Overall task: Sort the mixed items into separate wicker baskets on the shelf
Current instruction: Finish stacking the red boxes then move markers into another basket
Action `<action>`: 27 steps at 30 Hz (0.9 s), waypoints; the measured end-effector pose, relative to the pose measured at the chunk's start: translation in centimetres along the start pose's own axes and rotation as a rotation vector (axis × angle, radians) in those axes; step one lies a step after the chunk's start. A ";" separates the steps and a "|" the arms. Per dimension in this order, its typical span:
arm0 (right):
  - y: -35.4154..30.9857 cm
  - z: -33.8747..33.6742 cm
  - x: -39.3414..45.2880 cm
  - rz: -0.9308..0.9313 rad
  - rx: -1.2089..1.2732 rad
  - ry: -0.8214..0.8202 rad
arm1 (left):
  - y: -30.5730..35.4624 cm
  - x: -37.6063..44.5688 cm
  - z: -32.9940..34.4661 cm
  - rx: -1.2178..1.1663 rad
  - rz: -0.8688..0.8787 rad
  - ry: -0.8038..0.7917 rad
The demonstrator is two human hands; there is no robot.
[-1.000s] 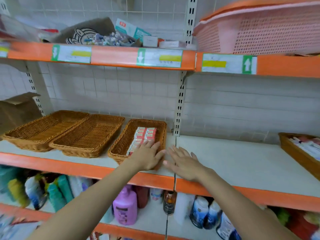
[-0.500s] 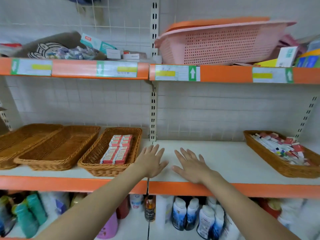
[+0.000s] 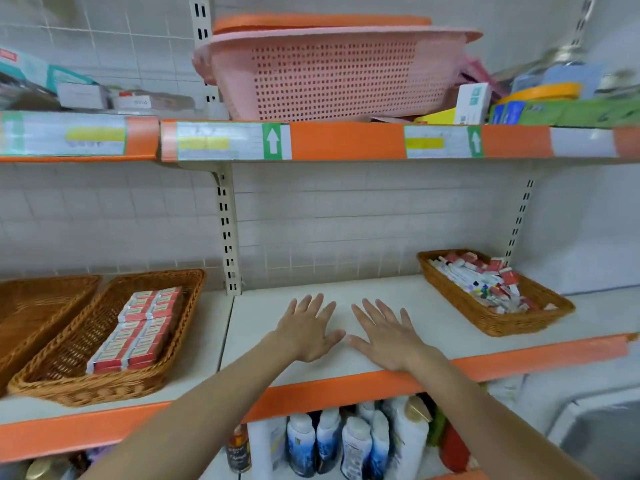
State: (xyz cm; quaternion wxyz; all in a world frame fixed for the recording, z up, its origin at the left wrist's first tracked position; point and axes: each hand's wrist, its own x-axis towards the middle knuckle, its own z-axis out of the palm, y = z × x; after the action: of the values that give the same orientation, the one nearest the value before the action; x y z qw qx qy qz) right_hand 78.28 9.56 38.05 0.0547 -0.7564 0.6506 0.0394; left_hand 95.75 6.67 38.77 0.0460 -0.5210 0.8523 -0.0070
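Change: a second ago your view sat on the left baskets; it has swung right, and the mixed basket (image 3: 491, 292), then only an edge at the far right, is now in full sight at 2 o'clock.
Hands then and now: your left hand (image 3: 306, 329) was at the near right corner of the red-box basket (image 3: 104, 337) and has come away from it; both hands have travelled right with your view and are over bare shelf (image 3: 426, 320).
Meaning: you look to be between items, with the last box placed and the next pick not yet begun; this is a judgement.
Left hand grip: fingers spread and straight, holding nothing, palm down at 6 o'clock; whether it touches the shelf I cannot tell.
Right hand grip: your right hand (image 3: 388, 332) is likewise spread and empty, just beside the left, thumbs nearly meeting.
Task things: the unsorted stock lies in the mixed basket, well apart from your right hand; the sorted red boxes (image 3: 138, 330) lie at 9 o'clock.
Baskets counted: three wicker ones show, the mixed one, the red-box one, and an empty basket (image 3: 34, 310) at the far left edge, cut off.
Red boxes counted: two rows side by side; the count per row is too blurred to give.
Mixed items counted: a heap of white tubes and small red boxes, too jumbled to count.
Hands counted: two, both empty.
Next: reach to 2 o'clock for one kind of item.
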 end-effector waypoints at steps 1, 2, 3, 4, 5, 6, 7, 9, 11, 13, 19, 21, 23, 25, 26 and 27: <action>1.3 0.0 0.0 0.005 0.000 0.009 | 1.0 0.8 -0.1 -0.002 0.004 0.002; 2.7 -0.1 -0.1 0.012 0.001 0.018 | 2.1 1.7 -0.3 -0.009 0.006 0.006; 4.1 -0.2 -0.3 0.021 0.000 0.026 | 3.2 2.5 -0.4 -0.021 0.008 0.011; 5.7 -0.4 -0.4 0.031 -0.005 0.029 | 4.5 3.4 -0.6 -0.035 0.009 0.014; 7.3 -0.6 -0.6 0.040 -0.013 0.030 | 5.8 4.3 -0.7 -0.049 0.010 0.016; 8.9 -0.8 -0.8 0.049 -0.021 0.031 | 7.1 5.1 -0.9 -0.063 0.011 0.018; 10.6 -1.0 -1.0 0.057 -0.027 0.033 | 8.5 6.0 -1.0 -0.078 0.012 0.021; 13.8 -1.3 -1.5 0.079 -0.019 0.033 | 11.2 7.5 -1.2 -0.105 0.018 0.022; 16.6 -1.5 -1.9 0.097 -0.013 0.024 | 13.8 8.8 -1.3 -0.122 0.025 0.019; 19.2 -1.6 -2.3 0.108 -0.024 0.026 | 16.1 10.0 -1.5 -0.128 0.029 0.015; 24.5 -1.3 -2.2 0.149 0.014 0.061 | 20.4 13.4 -2.4 -0.121 0.071 0.012; 25.8 -1.2 -1.7 0.160 0.028 0.077 | 21.1 14.8 -2.7 -0.121 0.082 0.022; 26.8 -1.4 -1.2 0.167 0.055 0.087 | 21.4 16.4 -3.0 -0.117 0.104 0.049; 27.7 -1.8 -0.5 0.175 0.066 0.086 | 21.6 18.4 -3.2 -0.114 0.123 0.074; 28.2 -2.0 0.0 0.182 0.062 0.083 | 21.7 19.5 -3.4 -0.111 0.130 0.080; 28.8 -2.2 0.6 0.191 0.055 0.079 | 21.7 20.6 -3.5 -0.109 0.135 0.084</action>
State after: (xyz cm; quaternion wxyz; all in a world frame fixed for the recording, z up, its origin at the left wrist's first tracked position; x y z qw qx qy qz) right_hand 49.88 4.46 39.23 0.0458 -0.6902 0.7222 -0.0035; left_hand 66.87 -1.89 39.50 -0.0177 -0.4632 0.8858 0.0208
